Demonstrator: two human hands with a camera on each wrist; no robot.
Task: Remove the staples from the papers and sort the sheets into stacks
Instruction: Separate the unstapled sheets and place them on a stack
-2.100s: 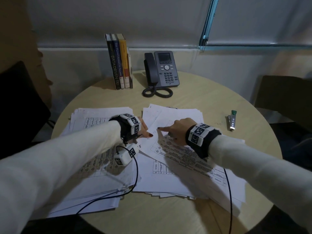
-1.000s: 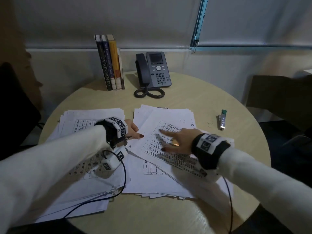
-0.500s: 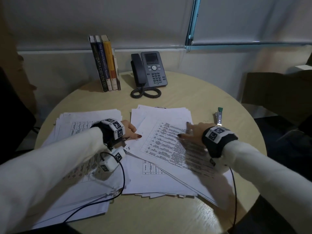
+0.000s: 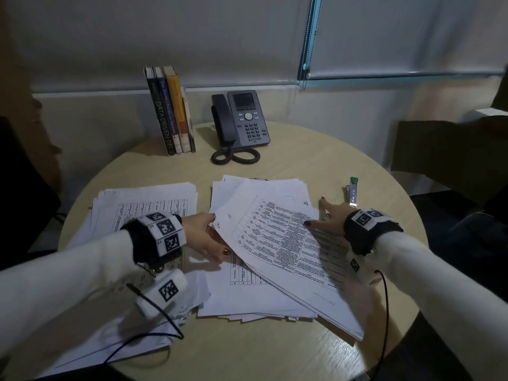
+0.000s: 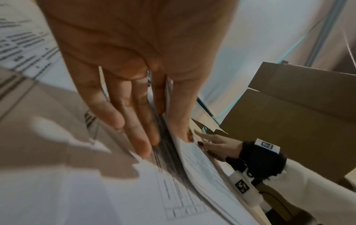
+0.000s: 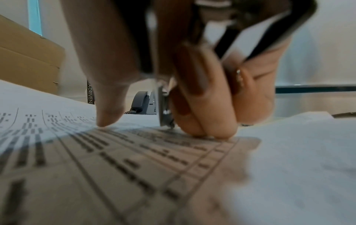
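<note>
A stapled set of printed sheets (image 4: 275, 243) lies slanted on the middle paper stack (image 4: 247, 295). My left hand (image 4: 209, 237) pinches its left corner, thumb on top and fingers beneath (image 5: 134, 121), and that corner is lifted off the stack. My right hand (image 4: 327, 215) lies flat on the set's right edge with its fingers spread, fingertips (image 6: 208, 129) pressing the print. A thin metal piece (image 6: 163, 109) shows between thumb and fingers in the right wrist view; I cannot tell what it is. The green-tipped staple remover (image 4: 352, 191) lies on the table just beyond my right hand.
A second paper stack (image 4: 143, 199) lies under my left forearm. Books (image 4: 170, 111) and a desk phone (image 4: 242, 119) stand at the back of the round table (image 4: 302, 160). Cardboard boxes (image 4: 439, 155) are at the right. A cable hangs from each wrist.
My right hand has slid right across the top sheet to its right edge. My left hand has taken the set's left corner and raised it.
</note>
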